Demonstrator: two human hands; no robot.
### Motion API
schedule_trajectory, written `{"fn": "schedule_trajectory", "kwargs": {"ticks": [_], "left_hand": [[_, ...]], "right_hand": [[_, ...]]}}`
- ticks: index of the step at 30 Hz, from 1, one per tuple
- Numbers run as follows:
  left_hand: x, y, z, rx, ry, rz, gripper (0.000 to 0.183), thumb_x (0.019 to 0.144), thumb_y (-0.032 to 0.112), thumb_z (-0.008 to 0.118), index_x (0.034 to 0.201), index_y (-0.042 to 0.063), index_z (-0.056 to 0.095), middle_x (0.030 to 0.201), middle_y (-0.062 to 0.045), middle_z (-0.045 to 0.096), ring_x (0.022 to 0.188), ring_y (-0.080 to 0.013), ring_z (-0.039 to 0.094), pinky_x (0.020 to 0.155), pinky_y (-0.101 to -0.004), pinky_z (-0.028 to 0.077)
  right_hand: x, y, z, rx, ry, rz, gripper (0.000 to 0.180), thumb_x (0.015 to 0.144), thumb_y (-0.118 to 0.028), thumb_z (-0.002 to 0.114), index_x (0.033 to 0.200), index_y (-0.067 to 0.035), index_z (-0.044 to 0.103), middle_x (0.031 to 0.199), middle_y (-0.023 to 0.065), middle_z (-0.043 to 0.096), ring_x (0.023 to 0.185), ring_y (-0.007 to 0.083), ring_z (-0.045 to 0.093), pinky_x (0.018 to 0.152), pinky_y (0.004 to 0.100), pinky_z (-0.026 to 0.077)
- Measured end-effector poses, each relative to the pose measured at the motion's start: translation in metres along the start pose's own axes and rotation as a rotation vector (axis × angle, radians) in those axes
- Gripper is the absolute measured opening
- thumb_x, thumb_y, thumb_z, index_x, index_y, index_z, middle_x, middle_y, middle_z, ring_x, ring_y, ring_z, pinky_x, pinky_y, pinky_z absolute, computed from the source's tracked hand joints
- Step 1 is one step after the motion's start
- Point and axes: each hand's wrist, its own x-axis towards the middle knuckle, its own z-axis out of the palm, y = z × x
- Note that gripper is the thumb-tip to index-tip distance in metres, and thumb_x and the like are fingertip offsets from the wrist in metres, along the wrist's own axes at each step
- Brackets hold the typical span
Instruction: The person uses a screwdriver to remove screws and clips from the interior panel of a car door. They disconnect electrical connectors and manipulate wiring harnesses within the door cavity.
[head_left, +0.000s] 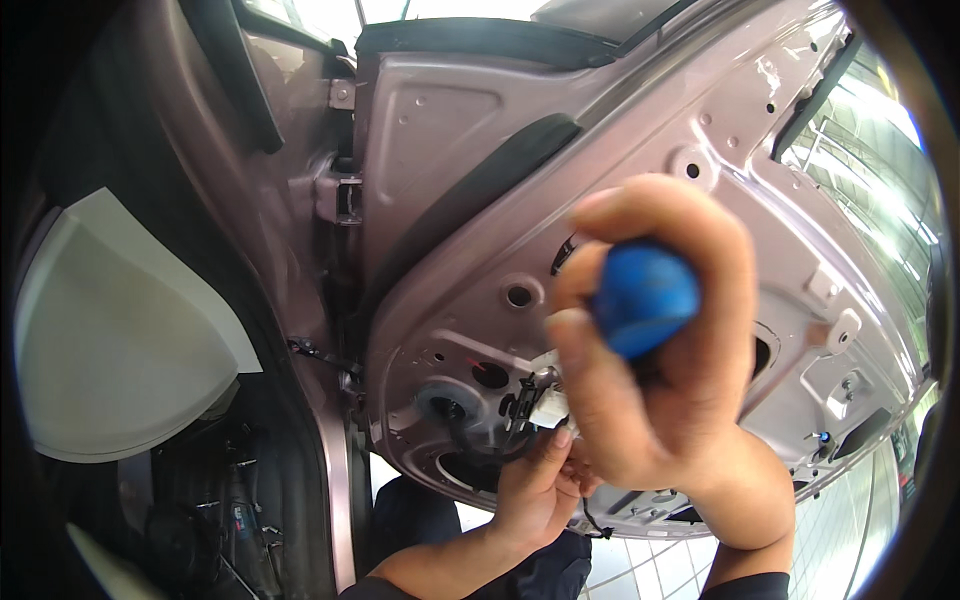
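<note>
Close to the camera, my right hand (701, 390) is wrapped around a rounded blue tool handle (648, 300). The rest of that tool is hidden behind the hand, so its kind cannot be told. Lower down, my left hand (534, 495) pinches at the bottom end of a white plastic connector (549, 409) on the bare inner panel of a car door (450, 307). A black wire (590, 514) hangs below the left fingers. Beside the connector is a black bracket-like part (519, 401). A rubber grommet (448, 405) with a dark cable sits left of it.
The door stands open on its hinge (341, 199), with a door check strap (322, 354) below. At left are a light grey trim panel (127, 322) and a dark footwell holding a power tool (244, 525). White floor tiles (660, 570) show beneath the door.
</note>
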Motion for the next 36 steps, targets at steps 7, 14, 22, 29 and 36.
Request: {"fn": "schedule_trajectory", "kwargs": {"ticks": [7, 14, 22, 29, 36], "left_hand": [[0.001, 0.002, -0.010, -0.011, -0.138, 0.029, 0.024, 0.096, 0.025, 0.051, 0.099, 0.003, 0.061, 0.093, -0.010, 0.069, 0.086, -0.0268, 0.068, 0.068, -0.0309, 0.049], [0.001, 0.004, -0.007, 0.007, -0.135, 0.039, 0.023, 0.097, 0.024, 0.050, 0.102, 0.004, 0.060, 0.093, -0.010, 0.068, 0.089, -0.0267, 0.067, 0.070, -0.0312, 0.049], [0.000, 0.006, -0.005, 0.005, -0.086, 0.026, 0.021, 0.096, 0.024, 0.052, 0.099, 0.004, 0.061, 0.091, -0.009, 0.068, 0.086, -0.0251, 0.067, 0.068, -0.0317, 0.048], [0.000, 0.008, -0.005, -0.083, -0.125, 0.004, 0.021, 0.094, 0.024, 0.056, 0.093, 0.004, 0.063, 0.088, -0.010, 0.068, 0.084, -0.0252, 0.067, 0.067, -0.0317, 0.048], [-0.001, 0.008, -0.005, -0.083, -0.100, -0.012, 0.021, 0.094, 0.023, 0.056, 0.097, 0.002, 0.062, 0.090, -0.010, 0.068, 0.086, -0.0256, 0.067, 0.069, -0.0318, 0.048]], "right_hand": [[-0.023, 0.002, -0.019, 0.194, 0.357, -0.108, 0.043, 0.095, -0.012, 0.046, 0.136, -0.009, 0.033, 0.082, 0.0048, 0.040, 0.057, 0.0080, 0.037, 0.044, 0.0208, 0.032], [-0.036, -0.002, -0.017, 0.134, 0.449, -0.165, 0.041, 0.097, -0.016, 0.045, 0.136, -0.008, 0.034, 0.083, 0.0044, 0.041, 0.058, 0.0078, 0.038, 0.045, 0.0212, 0.033], [-0.019, -0.008, -0.009, -0.047, 0.238, -0.074, 0.048, 0.093, -0.017, 0.054, 0.133, -0.007, 0.029, 0.076, 0.0054, 0.044, 0.053, 0.0088, 0.040, 0.046, 0.0223, 0.036], [0.003, -0.002, -0.001, -0.133, 0.069, -0.080, 0.045, 0.091, -0.011, 0.052, 0.129, -0.001, 0.030, 0.071, 0.0059, 0.048, 0.051, 0.0064, 0.041, 0.046, 0.0197, 0.036], [-0.007, -0.004, -0.002, -0.092, 0.164, -0.095, 0.045, 0.092, -0.014, 0.053, 0.130, -0.006, 0.029, 0.072, 0.0048, 0.047, 0.050, 0.0060, 0.038, 0.044, 0.0189, 0.033]]}}
